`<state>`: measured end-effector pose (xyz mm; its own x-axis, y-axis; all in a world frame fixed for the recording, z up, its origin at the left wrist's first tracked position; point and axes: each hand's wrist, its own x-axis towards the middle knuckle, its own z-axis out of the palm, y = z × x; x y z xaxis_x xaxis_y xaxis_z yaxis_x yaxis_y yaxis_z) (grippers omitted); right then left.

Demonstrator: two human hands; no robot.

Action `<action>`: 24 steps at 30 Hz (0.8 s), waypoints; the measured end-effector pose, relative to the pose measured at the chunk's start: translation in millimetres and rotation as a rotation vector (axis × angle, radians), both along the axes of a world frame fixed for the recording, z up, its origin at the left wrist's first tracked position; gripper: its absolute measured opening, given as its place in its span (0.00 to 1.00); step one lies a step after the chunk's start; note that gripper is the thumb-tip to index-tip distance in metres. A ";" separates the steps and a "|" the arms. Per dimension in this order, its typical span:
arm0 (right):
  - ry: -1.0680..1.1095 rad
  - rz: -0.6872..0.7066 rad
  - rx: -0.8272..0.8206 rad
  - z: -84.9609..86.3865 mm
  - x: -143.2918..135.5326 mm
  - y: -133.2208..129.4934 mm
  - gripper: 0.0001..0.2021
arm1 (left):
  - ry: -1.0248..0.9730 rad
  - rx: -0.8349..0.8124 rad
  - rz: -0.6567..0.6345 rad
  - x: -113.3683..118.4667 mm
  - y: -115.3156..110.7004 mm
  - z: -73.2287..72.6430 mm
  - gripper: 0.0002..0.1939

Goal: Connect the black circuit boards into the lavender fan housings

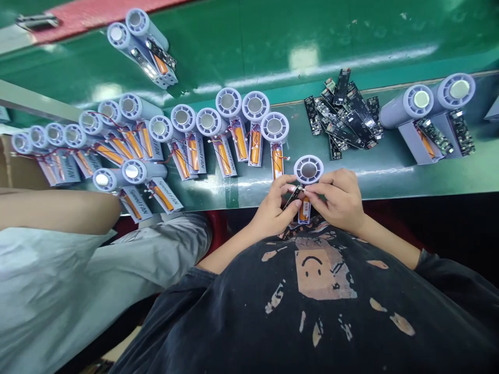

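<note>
At the table's front edge stands a lavender handheld fan (309, 170) with its round end up and its handle open, showing an orange battery (304, 212). My left hand (276, 206) is closed on a narrow black circuit board (293, 196), held tilted beside the handle. Meeting it at the board's upper end, my right hand (338, 201) pinches what looks like a small white wire connector (303, 189). Fingertips partly cover the connector and the wires. Just to the left is another open fan (275, 127) with its battery and red wires showing.
Several open fans (208, 122) line the green bench (234, 197) to the left. A pile of circuit boards (351, 117) lies ahead to the right, near two fans (419, 101) with boards. Two more fans (142, 26) stand at the back. A co-worker's arm (58, 209) is at left.
</note>
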<state>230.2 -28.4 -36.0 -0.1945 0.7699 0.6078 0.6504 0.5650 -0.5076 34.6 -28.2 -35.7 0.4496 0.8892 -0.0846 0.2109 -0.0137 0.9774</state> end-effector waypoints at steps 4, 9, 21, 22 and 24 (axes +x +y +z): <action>-0.042 -0.032 0.009 1.1 -2.0 1.6 0.04 | -0.113 -0.194 -0.004 2.1 -1.2 -2.0 0.17; -0.083 -0.038 0.026 3.4 -3.1 2.2 0.05 | -0.102 -0.217 0.017 4.5 0.2 2.5 0.14; -0.084 -0.038 0.005 2.3 -2.9 -1.8 0.07 | 0.069 0.106 0.018 6.0 -5.4 0.0 0.19; -0.067 -0.027 -0.011 1.9 -3.0 -2.1 0.08 | 0.076 0.133 0.014 5.7 -6.1 -0.5 0.19; -0.043 -0.007 -0.057 1.2 -3.0 -2.3 0.09 | 0.086 0.181 0.006 4.9 -6.7 -1.4 0.20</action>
